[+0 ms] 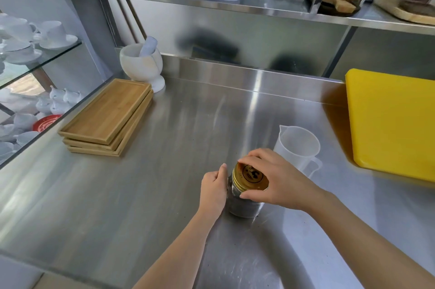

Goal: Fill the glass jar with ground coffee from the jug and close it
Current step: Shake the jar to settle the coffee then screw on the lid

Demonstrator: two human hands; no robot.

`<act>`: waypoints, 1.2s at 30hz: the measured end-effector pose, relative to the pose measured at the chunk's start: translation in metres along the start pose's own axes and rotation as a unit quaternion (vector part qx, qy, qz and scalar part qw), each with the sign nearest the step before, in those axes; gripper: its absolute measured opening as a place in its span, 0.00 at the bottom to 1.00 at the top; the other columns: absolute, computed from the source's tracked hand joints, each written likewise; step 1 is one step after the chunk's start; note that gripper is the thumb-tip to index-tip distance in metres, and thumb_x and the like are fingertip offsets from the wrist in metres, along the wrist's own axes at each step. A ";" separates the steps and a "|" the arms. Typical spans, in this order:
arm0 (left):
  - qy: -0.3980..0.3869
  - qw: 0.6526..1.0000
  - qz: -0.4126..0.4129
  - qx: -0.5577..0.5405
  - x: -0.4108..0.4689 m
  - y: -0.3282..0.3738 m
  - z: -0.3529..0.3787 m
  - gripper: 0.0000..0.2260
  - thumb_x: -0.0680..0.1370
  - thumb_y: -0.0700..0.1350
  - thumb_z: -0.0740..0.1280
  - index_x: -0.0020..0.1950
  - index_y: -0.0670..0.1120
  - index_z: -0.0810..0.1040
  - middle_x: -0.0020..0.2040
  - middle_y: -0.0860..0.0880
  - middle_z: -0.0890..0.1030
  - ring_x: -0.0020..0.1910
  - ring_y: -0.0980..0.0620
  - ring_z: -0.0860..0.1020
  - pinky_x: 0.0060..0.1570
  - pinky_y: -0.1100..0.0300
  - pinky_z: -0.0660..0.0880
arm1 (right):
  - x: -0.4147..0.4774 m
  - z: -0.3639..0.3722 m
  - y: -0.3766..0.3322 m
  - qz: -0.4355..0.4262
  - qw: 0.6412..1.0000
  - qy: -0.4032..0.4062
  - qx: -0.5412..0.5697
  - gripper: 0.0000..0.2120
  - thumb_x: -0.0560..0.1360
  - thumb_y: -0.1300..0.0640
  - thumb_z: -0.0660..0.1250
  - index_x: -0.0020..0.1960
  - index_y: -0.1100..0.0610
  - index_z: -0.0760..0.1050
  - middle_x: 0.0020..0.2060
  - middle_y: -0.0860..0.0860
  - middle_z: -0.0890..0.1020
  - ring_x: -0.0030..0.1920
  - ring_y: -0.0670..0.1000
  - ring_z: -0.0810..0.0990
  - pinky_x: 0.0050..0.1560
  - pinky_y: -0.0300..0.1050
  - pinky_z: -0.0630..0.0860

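A: Stainless counter (146, 194), brushed, with a raised back edge and a steel shelf above. Item one: glass jar (244, 206), upright near the front, dark ground coffee showing through its wall. Item two: gold lid (250, 174), seated on the jar mouth.

B: Hands?

A: Left hand (213, 191), fingers curled around the jar's left side, bracing it. Right hand (275, 181), fingers spread narrow over the lid's rim, thumb at the near edge, gripping it from above.

B: Jug?

A: Item three: clear plastic jug (297, 147), just behind the right hand, upright, apparently empty. So filling looks done; closing is the step in hand.

B: Risks, listed.

A: One: lid cross-threads if it sits tilted; whether it lies flat I cannot tell. Two: grounds on the jar's rim could stop the thread biting. Three: the jar may skid on smooth steel if the left hand slackens while the right twists. Four: the right wrist could knock the light jug, so close behind.

B: Other entries?

A: Stacked wooden trays (108, 117) at left, yellow cutting board (393, 124) at right; both well apart.
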State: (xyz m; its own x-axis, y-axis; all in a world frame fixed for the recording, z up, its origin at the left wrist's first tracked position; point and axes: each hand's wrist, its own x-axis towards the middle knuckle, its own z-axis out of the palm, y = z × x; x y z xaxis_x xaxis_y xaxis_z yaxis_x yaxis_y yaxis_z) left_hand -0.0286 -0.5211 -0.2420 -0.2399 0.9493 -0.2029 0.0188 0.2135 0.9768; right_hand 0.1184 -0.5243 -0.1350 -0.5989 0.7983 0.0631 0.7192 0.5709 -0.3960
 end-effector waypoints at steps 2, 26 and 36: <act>0.006 1.000 -0.012 -0.004 0.001 0.000 0.000 0.24 0.78 0.47 0.59 0.23 0.50 0.56 0.20 0.56 0.57 0.24 0.54 0.56 0.29 0.56 0.54 | 0.001 0.005 -0.004 0.028 0.994 0.032 -0.099 0.30 0.65 0.33 0.65 0.59 0.51 0.70 0.48 0.49 0.73 0.45 0.49 0.71 0.43 0.41 0.71; 0.000 1.000 -0.011 -0.011 -0.002 0.002 0.000 0.24 0.79 0.46 0.58 0.23 0.49 0.57 0.23 0.52 0.57 0.28 0.51 0.56 0.33 0.53 0.52 | 0.010 0.001 -0.017 0.157 0.967 -0.019 -0.202 0.48 0.56 0.19 0.38 0.57 0.52 0.67 0.53 0.50 0.77 0.51 0.53 0.75 0.47 0.49 0.68; 0.007 0.999 -0.005 0.035 -0.007 0.006 -0.002 0.26 0.79 0.48 0.57 0.20 0.51 0.56 0.19 0.55 0.58 0.22 0.56 0.57 0.29 0.57 0.54 | 0.009 -0.023 -0.005 0.017 0.990 -0.141 -0.001 0.27 0.68 0.53 0.71 0.64 0.46 0.65 0.60 0.48 0.71 0.59 0.49 0.67 0.56 0.43 0.70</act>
State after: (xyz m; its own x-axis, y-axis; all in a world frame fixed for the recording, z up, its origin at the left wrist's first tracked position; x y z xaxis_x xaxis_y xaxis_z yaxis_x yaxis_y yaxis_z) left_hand -0.0289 -0.5269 -0.2343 -0.2534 0.9439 -0.2117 0.0834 0.2394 0.9673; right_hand 0.1177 -0.5158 -0.1116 -0.6494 0.7313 -0.2084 0.7404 0.5457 -0.3925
